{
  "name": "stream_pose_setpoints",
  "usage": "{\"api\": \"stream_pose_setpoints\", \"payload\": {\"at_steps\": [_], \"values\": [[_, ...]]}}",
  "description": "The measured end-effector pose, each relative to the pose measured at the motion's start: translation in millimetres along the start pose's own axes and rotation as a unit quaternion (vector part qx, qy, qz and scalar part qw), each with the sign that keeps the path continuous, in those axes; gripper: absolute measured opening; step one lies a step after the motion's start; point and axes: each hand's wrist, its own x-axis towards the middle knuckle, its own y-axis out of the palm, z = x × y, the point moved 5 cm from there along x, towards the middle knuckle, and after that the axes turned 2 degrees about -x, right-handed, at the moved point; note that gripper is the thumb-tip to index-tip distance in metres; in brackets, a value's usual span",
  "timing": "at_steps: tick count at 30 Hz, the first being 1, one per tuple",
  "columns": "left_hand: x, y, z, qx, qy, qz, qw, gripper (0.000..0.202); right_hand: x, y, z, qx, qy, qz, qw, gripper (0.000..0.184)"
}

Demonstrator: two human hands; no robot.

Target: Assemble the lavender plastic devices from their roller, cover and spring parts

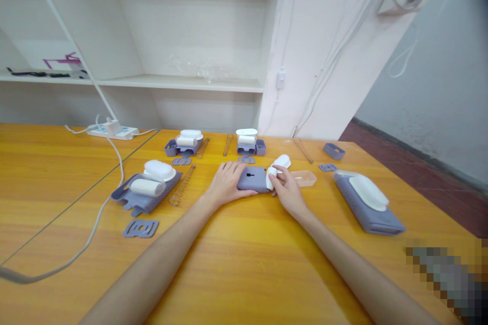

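My left hand (225,183) is closed around the left end of a grey-purple plastic housing (254,181), which lies on the table with a small dark slot facing up. Pinched in the fingers of my right hand (288,190) is a white roller-like piece (270,176), held against the housing's right end. Whether it sits inside the housing or only touches it, I cannot tell. Just behind my right fingers rests a white oval part (283,161). A translucent shallow tray (305,179) lies beside that hand, to its right.
On the wooden table (236,264) stand similar grey-purple sets (147,190) with white parts, flat slotted plates (141,228) and coil springs (183,185). Farther right are a larger housing (351,208) and a small grey box (334,151). A cable (101,213) runs from a power strip (114,131) at left.
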Motion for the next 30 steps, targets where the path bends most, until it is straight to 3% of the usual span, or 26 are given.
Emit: {"api": "stream_pose_setpoints", "payload": {"at_steps": [30], "values": [[0.8,-3.1,-2.6,-0.004,0.023,-0.032,0.999,0.071,3.2,2.3,-3.1,-0.057,0.015,0.026,0.998,0.044]]}}
